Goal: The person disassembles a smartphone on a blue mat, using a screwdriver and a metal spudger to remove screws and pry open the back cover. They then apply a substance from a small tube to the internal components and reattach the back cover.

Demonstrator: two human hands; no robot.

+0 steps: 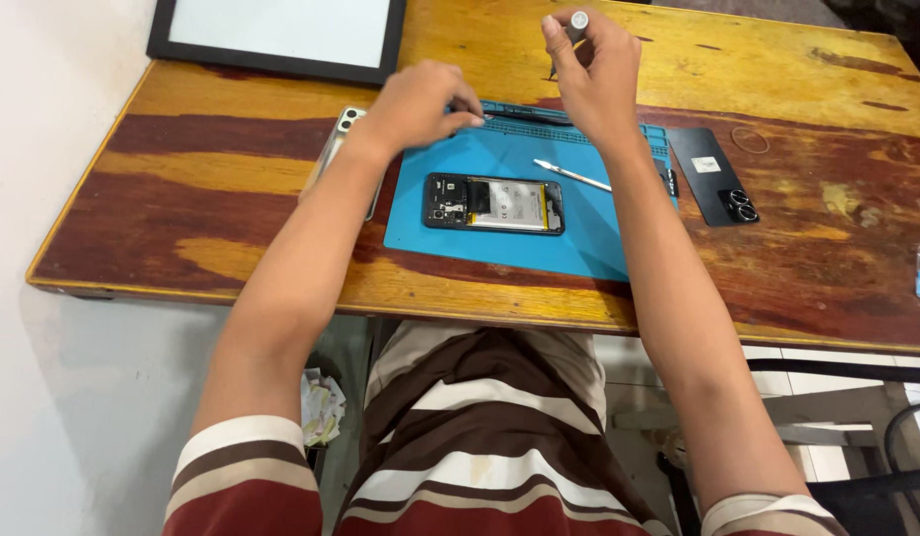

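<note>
Striped shirt nearest. Right hand (597, 74) pinches slim screwdriver (576, 25) above blue mat (499, 238); left hand (420, 104) fingertips pressed on mat's tray edge, grip unclear. Opened phone (494, 203) mid-mat: light, fragile; hold by side edges.

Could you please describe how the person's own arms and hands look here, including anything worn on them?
Both forearms are bare, as are the left hand and right hand: no gloves, watch or rings show. Short striped sleeves in dark red, cream and brown cover the upper arms, matching the striped shirt.
</note>
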